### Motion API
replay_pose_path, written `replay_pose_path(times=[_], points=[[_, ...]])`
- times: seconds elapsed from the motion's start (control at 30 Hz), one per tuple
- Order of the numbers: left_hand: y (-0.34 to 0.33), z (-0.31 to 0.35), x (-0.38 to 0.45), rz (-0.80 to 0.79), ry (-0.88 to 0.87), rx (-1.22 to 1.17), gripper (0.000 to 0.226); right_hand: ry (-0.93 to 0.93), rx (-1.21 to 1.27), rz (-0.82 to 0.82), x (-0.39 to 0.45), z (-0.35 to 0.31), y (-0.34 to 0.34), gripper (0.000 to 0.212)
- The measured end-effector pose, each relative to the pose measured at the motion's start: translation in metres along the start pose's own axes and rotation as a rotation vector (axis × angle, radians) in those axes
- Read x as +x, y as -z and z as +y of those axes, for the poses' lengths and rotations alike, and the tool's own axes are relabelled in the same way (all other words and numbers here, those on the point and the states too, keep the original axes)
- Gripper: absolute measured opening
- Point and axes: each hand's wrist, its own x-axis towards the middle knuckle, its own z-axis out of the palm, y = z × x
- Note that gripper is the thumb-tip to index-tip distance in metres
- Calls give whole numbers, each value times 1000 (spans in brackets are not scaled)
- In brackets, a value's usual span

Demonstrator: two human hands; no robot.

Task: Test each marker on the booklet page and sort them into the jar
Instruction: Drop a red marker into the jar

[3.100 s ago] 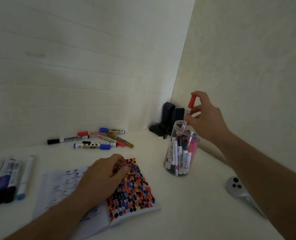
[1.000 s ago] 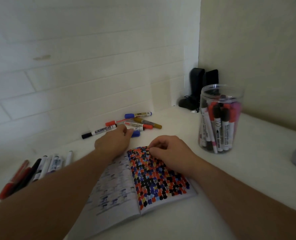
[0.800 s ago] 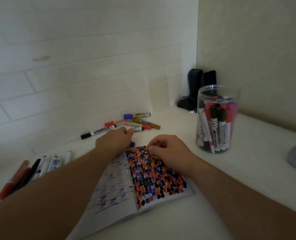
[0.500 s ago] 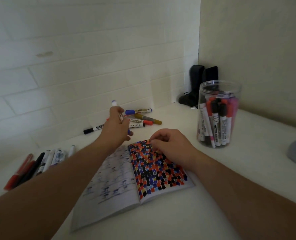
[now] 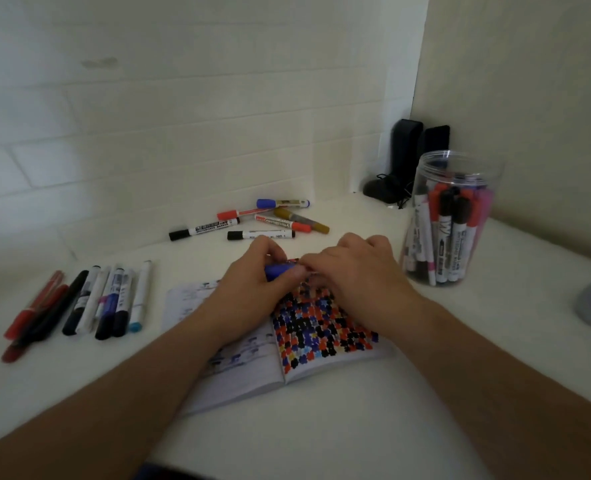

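Jar [image 5: 456,168] at right already holds a good number of markers, standing upright; six loose markers [image 5: 252,221] lie by the wall and a further row [image 5: 110,299] at far left. Left hand [image 5: 249,289] grasps a blue-capped marker [image 5: 280,270] over the booklet page [image 5: 321,334]; right hand [image 5: 356,271] meets its cap end, exact pinch hidden. Judged partway through, cap apparently about to come off.

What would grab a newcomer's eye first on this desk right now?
Probably the booklet at centre, its right page packed with red, blue and black marker dabs. Just above that page the left hand grips a blue-capped marker while the right hand meets it at the cap. Next, the clear jar stuffed with upright markers at the right, near the corner.
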Motion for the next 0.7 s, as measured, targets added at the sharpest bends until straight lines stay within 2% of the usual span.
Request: replay_pose_path(times=[0.13,0.23,0.37,0.43,0.57,0.7], points=[[-2,-3,-2,-1,8,-38,3,-51,-27,-11,1,4,-6,37],[-4,-6,-2,12,-9,-21,15,-67,83,-65,-2,-4,-8,39],[0,-8,0,29,32,-270,16,-124,285,-96,-5,-7,-8,27],[3,-9,0,23,33,-355,15,-111,339,-92,-6,-6,-9,27],[3,-12,0,-30,11,-373,12,-74,241,-102,-9,-3,-8,29],[2,-15,2,-65,-6,-263,12,-66,153,-120,-11,-2,-9,31]])
